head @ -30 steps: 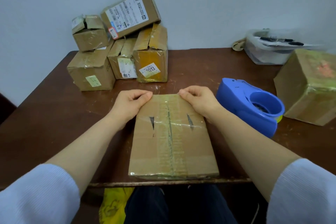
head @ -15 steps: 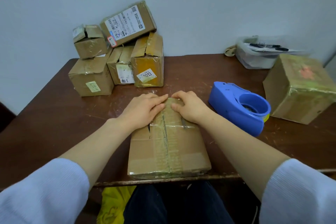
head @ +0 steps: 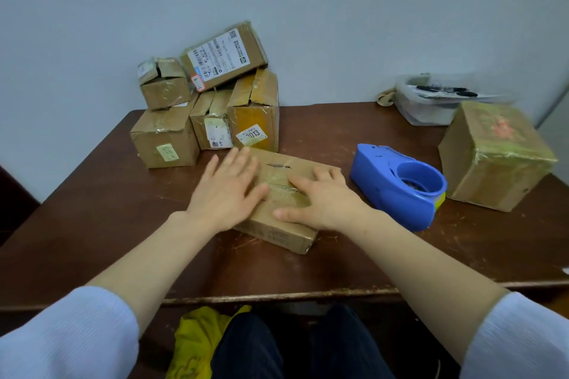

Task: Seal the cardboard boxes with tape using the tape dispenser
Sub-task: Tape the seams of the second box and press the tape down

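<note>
The box had turned askew and slid farther up the table; both hands, left and right, lay spread flat on it, no longer curled.

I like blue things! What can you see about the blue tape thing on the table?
The blue tape dispenser looks like plastic: a long rounded body with a round open hub at its right end, and a bit of yellow-green at that edge. It lies on the table, between the flat box and a bigger box. No hand touches it; the right hand is near but apart.
</note>
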The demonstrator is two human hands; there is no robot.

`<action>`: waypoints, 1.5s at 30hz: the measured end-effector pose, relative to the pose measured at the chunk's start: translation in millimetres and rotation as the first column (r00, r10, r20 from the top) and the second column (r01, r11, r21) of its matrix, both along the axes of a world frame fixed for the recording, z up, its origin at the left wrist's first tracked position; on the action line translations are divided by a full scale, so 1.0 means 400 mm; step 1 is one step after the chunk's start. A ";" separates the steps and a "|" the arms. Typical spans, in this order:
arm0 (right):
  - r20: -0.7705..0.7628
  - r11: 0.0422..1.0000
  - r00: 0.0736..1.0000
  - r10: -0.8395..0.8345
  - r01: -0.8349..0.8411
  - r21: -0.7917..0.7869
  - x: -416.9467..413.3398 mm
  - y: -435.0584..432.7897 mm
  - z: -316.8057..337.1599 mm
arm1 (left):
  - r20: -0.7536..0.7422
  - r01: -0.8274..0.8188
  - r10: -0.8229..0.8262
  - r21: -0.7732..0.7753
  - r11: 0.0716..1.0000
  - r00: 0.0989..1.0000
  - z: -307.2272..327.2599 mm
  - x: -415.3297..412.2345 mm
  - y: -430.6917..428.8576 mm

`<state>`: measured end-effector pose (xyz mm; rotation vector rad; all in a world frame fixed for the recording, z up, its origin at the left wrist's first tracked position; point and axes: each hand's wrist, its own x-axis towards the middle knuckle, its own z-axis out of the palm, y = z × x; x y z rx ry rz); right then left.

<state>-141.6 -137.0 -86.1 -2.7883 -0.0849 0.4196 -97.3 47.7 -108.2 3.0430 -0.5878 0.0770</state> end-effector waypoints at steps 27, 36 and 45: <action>0.219 0.913 0.902 -0.371 0.397 -0.090 -0.044 -0.284 0.019 | -0.345 -0.055 0.051 -0.001 0.998 0.937 0.029 -0.099 -0.204; -0.007 0.359 0.921 -0.390 0.160 0.919 -0.107 -0.336 0.081 | -0.484 -0.439 -0.106 -0.851 0.290 0.869 0.202 -0.046 -0.261; 0.055 0.364 0.954 -0.295 0.059 0.930 -0.112 -0.323 0.071 | -0.489 -0.473 -0.376 -0.870 0.142 0.787 0.289 -0.054 -0.275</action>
